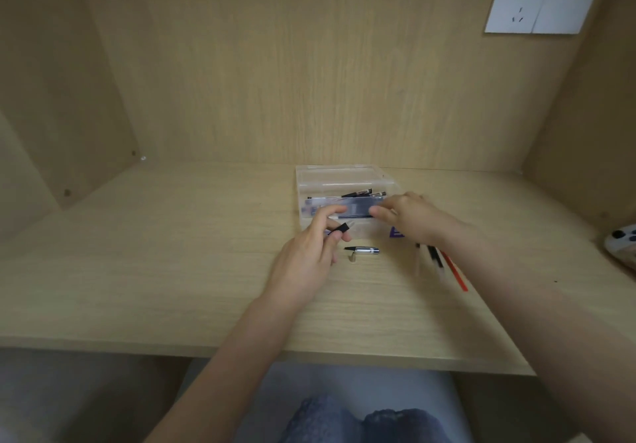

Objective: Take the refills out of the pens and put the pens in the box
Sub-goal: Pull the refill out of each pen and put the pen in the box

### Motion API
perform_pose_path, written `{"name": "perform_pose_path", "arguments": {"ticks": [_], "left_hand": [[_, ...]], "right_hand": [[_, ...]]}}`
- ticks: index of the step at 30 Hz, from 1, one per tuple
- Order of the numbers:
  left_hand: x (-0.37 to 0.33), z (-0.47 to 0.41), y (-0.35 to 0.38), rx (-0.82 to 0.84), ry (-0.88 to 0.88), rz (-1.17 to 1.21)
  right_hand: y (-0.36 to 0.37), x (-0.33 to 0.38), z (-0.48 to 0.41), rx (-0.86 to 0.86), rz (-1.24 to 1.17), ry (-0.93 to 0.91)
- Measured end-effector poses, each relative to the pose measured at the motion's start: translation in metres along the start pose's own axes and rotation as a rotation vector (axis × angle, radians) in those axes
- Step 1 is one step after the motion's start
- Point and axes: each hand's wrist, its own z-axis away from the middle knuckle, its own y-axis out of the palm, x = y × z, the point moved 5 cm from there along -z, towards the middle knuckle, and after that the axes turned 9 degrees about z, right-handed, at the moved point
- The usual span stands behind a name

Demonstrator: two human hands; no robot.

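A clear plastic box [339, 177] stands at the back of the desk with several dark pens inside. Over its front edge I hold a translucent pen barrel [354, 209] level between both hands. My left hand [311, 253] pinches its left end and also grips a small black cap [341, 228]. My right hand [411, 217] pinches the barrel's right end. On the desk just in front of the box lie a short pen tip section [363, 250] and a small cone piece [352, 257]. Several loose refills [444, 263], black and red, lie to the right under my right forearm.
The wooden desk [172, 253] sits in an alcove with side walls and a back panel. A white socket plate [540, 4] is on the back wall at upper right. A white object with dark spots [623, 244] lies at the desk's right edge.
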Motion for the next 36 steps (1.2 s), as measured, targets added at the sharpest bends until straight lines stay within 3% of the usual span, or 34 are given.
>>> {"name": "perform_pose_path", "arguments": {"ticks": [6, 23, 30, 36], "left_hand": [[0.001, -0.002, 0.000, -0.003, 0.001, -0.021], [0.006, -0.004, 0.003, 0.019, -0.027, -0.084], [0.006, -0.004, 0.004, 0.021, -0.037, -0.101], [0.006, -0.004, 0.003, 0.018, -0.029, -0.101]], "right_hand": [[0.011, -0.002, -0.005, 0.050, 0.109, 0.035], [0.016, -0.002, -0.008, 0.091, 0.004, -0.004], [0.020, -0.026, -0.011, 0.035, -0.328, 0.054], [0.000, -0.021, 0.008, -0.095, -0.850, -0.010]]}}
